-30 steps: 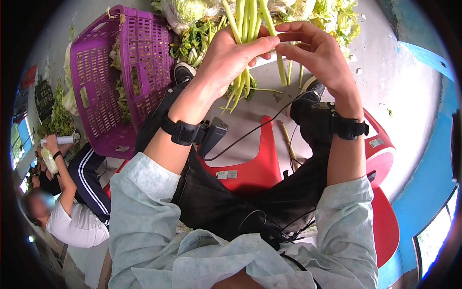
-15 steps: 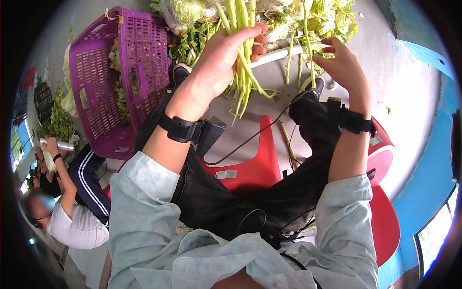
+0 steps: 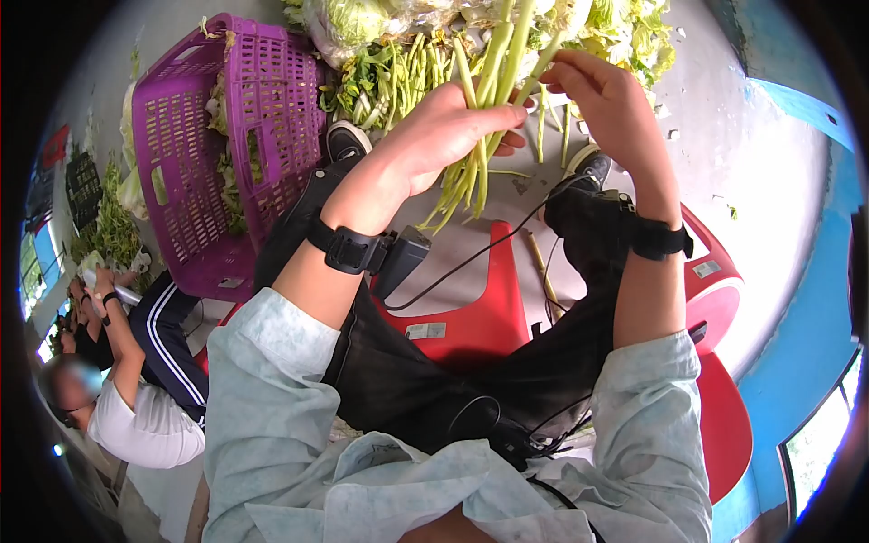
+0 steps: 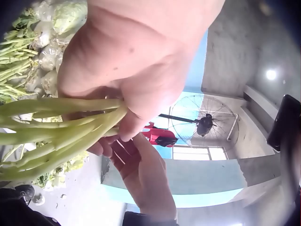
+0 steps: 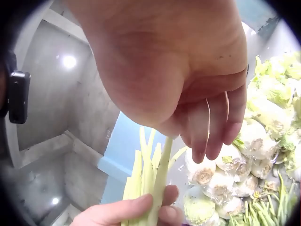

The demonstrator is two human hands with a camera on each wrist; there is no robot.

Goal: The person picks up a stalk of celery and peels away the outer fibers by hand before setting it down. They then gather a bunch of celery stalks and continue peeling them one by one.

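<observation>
In the head view my left hand (image 3: 444, 136) grips a bunch of long pale-green vegetable stalks (image 3: 498, 68), celery-like, with the thumb laid across them. Their thin ends hang below the fist and the thicker ends point up and to the right. My right hand (image 3: 611, 113) is at the upper right of the bunch. In the right wrist view its thumb and fingertips pinch the top of one stalk (image 5: 162, 169), still among the others. The left wrist view shows the left thumb (image 4: 134, 125) over the stalks, the right hand just beyond.
Cabbages (image 3: 348, 23) and leafy greens (image 3: 389, 81) lie in a heap on the floor ahead. A purple basket (image 3: 281, 109) stands tipped at the left. Loose stalks (image 3: 540, 136) lie near my right shoe (image 3: 590, 167). A black cable (image 3: 453, 262) crosses my lap; another person (image 3: 136, 407) sits left.
My right hand moved away to the right beside a single stalk, then came back to the bunch and pinches another. The bunch in my left hand now tilts further right.
</observation>
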